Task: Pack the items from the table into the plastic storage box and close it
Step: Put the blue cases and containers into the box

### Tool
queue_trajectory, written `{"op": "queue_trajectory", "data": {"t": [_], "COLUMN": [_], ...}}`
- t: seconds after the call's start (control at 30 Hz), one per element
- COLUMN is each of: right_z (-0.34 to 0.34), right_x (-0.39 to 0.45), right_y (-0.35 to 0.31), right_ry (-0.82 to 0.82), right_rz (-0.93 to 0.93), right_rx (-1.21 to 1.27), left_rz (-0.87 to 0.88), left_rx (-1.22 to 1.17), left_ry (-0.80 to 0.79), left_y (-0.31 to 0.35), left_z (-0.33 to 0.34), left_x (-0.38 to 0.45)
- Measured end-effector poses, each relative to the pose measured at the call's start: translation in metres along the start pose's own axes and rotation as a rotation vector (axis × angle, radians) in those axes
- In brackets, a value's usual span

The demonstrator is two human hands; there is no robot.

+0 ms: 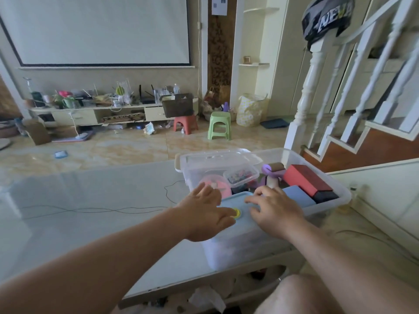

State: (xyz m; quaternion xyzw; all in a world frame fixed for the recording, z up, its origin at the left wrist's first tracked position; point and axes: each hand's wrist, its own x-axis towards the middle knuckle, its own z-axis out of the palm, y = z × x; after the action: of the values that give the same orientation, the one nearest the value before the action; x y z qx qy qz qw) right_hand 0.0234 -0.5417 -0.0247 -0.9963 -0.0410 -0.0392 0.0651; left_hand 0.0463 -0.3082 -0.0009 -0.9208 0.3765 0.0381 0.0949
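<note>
A clear plastic storage box [340, 196] stands on the glass table at the right. Its clear lid [217, 157] lies loose over the far left part. Inside are a red and black block [303, 177], a pale blue block [299, 196], a purple roller [272, 171], a pink round item [217, 182] and a small clear tub of colourful bits [240, 176]. At the box's near end lies a blue-lidded container [244, 215] with a yellow valve [237, 213]. My left hand [204, 214] rests flat on its left side. My right hand [274, 211] curls its fingers over the lid's far edge.
A thin dark cable [95, 209] snakes across the glass table [90, 223] to the left of the box. A white stair railing [308, 91] rises behind the box at the right. Beyond the table, red [186, 123] and green [219, 125] stools stand on the floor.
</note>
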Motion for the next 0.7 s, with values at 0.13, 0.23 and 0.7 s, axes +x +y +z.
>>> {"op": "queue_trajectory", "data": {"t": [0.13,0.23,0.7], "right_z": [0.009,0.020,0.014], "right_x": [-0.003,-0.011,-0.012], "right_y": [-0.008,-0.023,-0.219], "right_ry": [0.131,0.444,0.141], "right_rz": [-0.027,-0.040,-0.018], "right_rx": [0.002,0.035,0.262], "left_rz": [0.071,0.034,-0.342], "left_rx": [-0.108,-0.129,-0.137], "left_ry": [0.018,0.073,0.099], "left_y": [-0.007,-0.014,-0.123], "left_z": [0.004,0.010,0.044], "left_x": [-0.027,-0.048,-0.154]}}
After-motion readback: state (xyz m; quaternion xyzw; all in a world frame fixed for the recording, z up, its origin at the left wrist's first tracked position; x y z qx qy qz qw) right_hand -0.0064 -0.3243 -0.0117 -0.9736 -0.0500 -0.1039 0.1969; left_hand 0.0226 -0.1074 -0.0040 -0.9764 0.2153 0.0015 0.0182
